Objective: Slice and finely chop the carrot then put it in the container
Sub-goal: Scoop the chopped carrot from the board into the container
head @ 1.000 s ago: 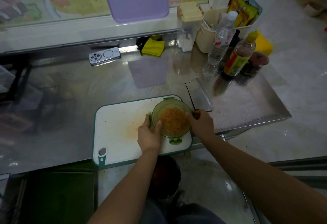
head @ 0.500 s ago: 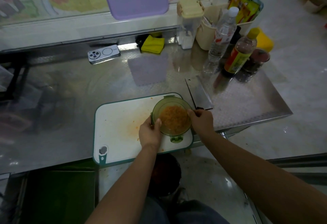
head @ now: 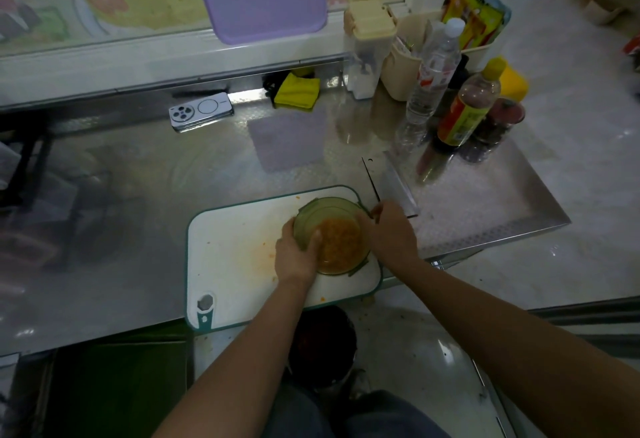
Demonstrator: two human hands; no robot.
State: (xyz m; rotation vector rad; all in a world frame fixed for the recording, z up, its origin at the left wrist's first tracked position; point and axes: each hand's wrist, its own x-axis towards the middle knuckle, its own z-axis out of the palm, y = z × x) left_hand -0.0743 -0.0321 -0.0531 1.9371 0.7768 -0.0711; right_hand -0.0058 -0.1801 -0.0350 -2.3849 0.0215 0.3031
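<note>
A clear green-tinted container point(head: 325, 216) sits on the white cutting board point(head: 239, 264), tipped toward me. Finely chopped carrot point(head: 341, 247) lies heaped against its near side. My left hand point(head: 296, 256) grips the container's left rim, with fingers curled over the edge. My right hand point(head: 391, 230) is against the container's right side and curls round the handle of the knife point(head: 391, 185). The blade points away over the steel counter, and the hand hides the handle. Orange smears mark the board left of the container.
A phone point(head: 201, 110) and a yellow cloth point(head: 298, 91) lie at the counter's back. Bottles point(head: 433, 74) and jars crowd the back right corner beside a beige caddy point(head: 405, 63). The counter's right edge point(head: 540, 188) is close. A dark bin point(head: 322, 344) stands below the board.
The container has tipped toward me and the carrot has slid to its near side. My left fingers now hook over the rim. My right hand has stayed on the knife handle.
</note>
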